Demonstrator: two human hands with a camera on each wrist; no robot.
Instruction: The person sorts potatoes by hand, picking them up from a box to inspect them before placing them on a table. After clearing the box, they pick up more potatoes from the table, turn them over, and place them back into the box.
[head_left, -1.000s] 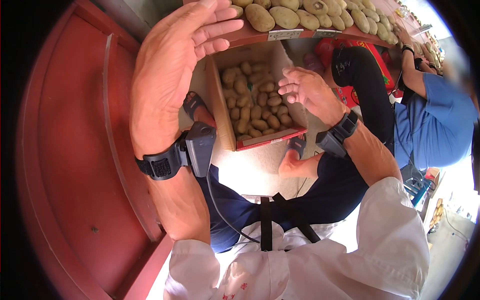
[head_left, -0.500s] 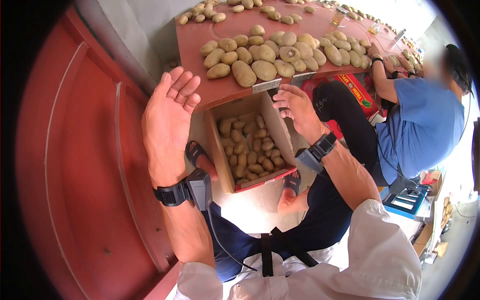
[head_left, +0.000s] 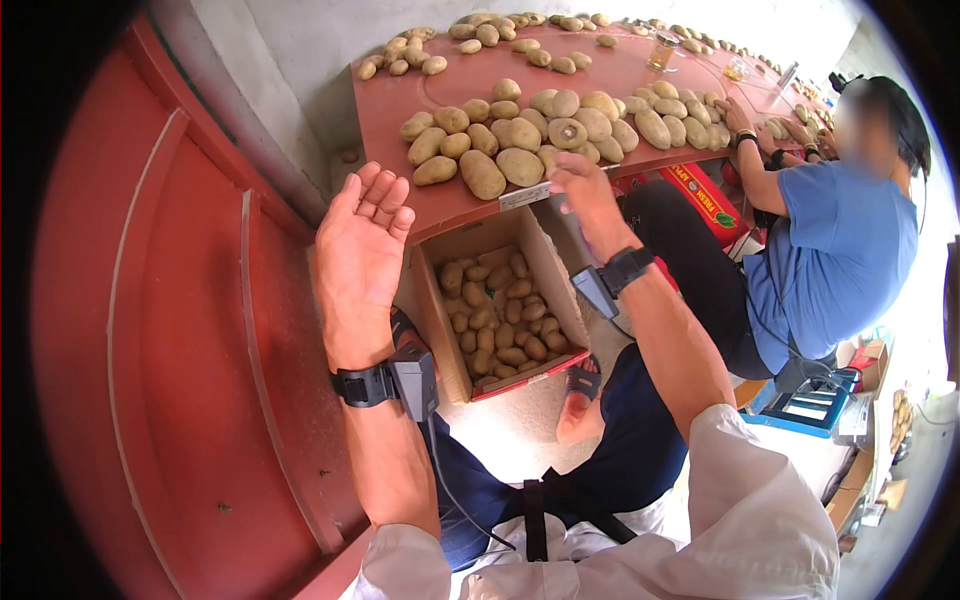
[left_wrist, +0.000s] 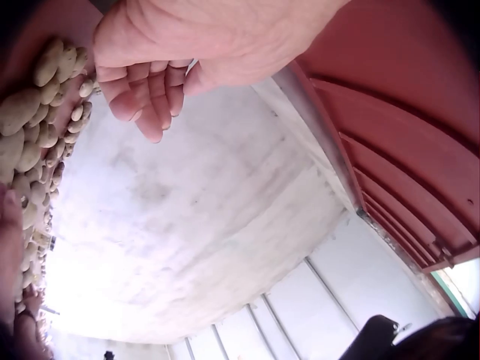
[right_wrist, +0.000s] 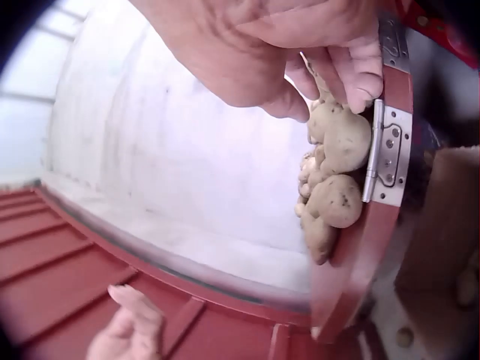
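Note:
Potatoes [head_left: 520,167] lie in a cluster along the near edge of the red table [head_left: 385,125]. The left hand [head_left: 362,265] is raised palm up at the table's left corner, its fingers loosely bent and holding nothing; the left wrist view shows the same hand [left_wrist: 187,52]. At the table edge, the right hand [head_left: 590,205] is beside the front potatoes; in the right wrist view its fingers hang just above or against a potato [right_wrist: 346,139], and whether they touch cannot be told. Below the edge, a cardboard box [head_left: 560,275] holds more potatoes [head_left: 505,335].
A red door panel [head_left: 190,330] stands at the left. On the right sits a person in a blue shirt [head_left: 840,240], hands at the table's potatoes. A glass jar [head_left: 662,52] stands farther back. Metal hinges [right_wrist: 388,154] are fixed on the table edge.
The head view has tilted up, showing more of the table. The right hand has moved to the table edge by the potatoes; the left hand has lowered relative to the table, its fingers a little more bent.

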